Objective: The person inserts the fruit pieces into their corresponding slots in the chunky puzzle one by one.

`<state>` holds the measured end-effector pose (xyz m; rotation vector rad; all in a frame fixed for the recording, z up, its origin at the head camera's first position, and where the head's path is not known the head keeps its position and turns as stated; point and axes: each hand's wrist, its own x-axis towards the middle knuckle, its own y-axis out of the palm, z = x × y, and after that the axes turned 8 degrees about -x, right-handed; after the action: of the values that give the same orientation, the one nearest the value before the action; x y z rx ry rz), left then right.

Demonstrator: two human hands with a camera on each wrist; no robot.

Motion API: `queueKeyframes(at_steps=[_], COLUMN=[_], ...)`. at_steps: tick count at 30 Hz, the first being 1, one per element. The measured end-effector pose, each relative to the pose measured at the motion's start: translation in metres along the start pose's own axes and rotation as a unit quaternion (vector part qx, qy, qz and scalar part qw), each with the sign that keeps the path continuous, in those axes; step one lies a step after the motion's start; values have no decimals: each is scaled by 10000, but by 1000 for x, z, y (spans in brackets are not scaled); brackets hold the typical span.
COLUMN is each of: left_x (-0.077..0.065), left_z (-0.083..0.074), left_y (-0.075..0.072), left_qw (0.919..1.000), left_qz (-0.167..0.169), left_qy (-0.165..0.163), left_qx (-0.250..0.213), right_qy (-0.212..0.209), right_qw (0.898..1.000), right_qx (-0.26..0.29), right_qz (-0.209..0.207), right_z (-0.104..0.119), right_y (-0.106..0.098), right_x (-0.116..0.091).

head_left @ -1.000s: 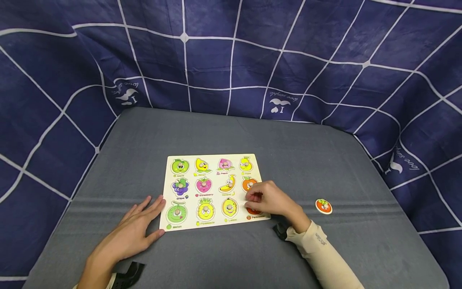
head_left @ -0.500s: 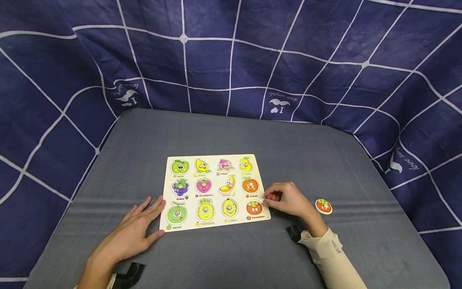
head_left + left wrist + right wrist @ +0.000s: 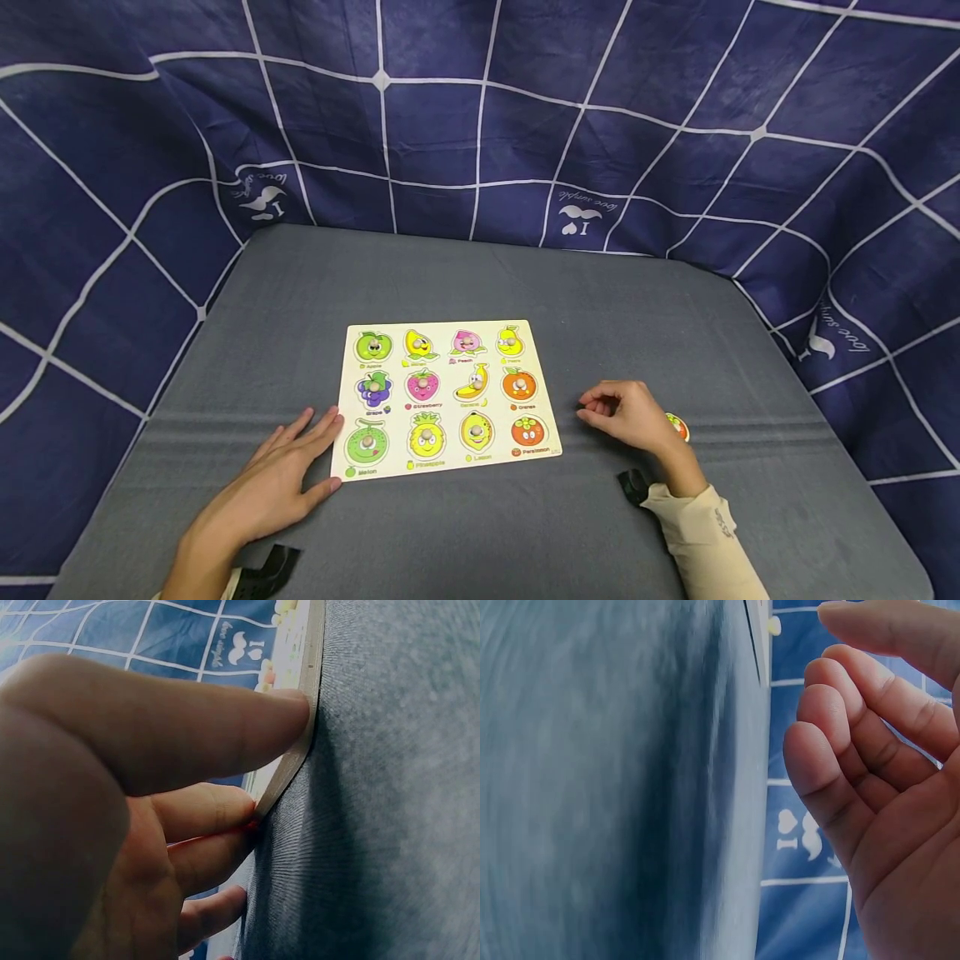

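A pale wooden fruit puzzle board [image 3: 450, 400] lies flat on the grey table, with knobbed fruit pieces in most of its places. The persimmon place [image 3: 528, 432] at the near right corner shows a printed picture and no knob. My left hand [image 3: 273, 479] rests beside the board's left edge; its thumb [image 3: 255, 724] and fingertips touch that edge. Right of the board, my right hand [image 3: 626, 412] is over the cloth, fingers loosely curled and nothing held, as the right wrist view shows. Partly hidden behind it lies a loose round persimmon piece [image 3: 678, 426].
Grey cloth [image 3: 480, 279] covers the table. A dark blue curtain with white lines [image 3: 435, 125] hangs at the back and along both sides. Black wrist straps [image 3: 266, 571] are on both arms.
My right hand has drawn back from the board's near right corner to the right, uncovering the persimmon place and partly covering the loose piece. The left hand and board stay put.
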<state>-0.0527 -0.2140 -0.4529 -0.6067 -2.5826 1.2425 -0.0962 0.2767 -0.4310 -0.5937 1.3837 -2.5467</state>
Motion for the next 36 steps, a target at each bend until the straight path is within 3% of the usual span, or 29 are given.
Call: queueKeyframes(at_steps=[17,36], left_x=[2,1], left_z=[1,2], left_y=[-2,-1], left_qw=[9999,9998], left_qz=[70,101], left_qy=[-22,-68], left_qx=[-80,-169], right_qy=[674,1456], right_qw=[9963,9849], right_qx=[-197,-615], right_qz=[-495,-712], right_z=[-29,-50], right_y=[-26,-55], right_x=[-37,-68])
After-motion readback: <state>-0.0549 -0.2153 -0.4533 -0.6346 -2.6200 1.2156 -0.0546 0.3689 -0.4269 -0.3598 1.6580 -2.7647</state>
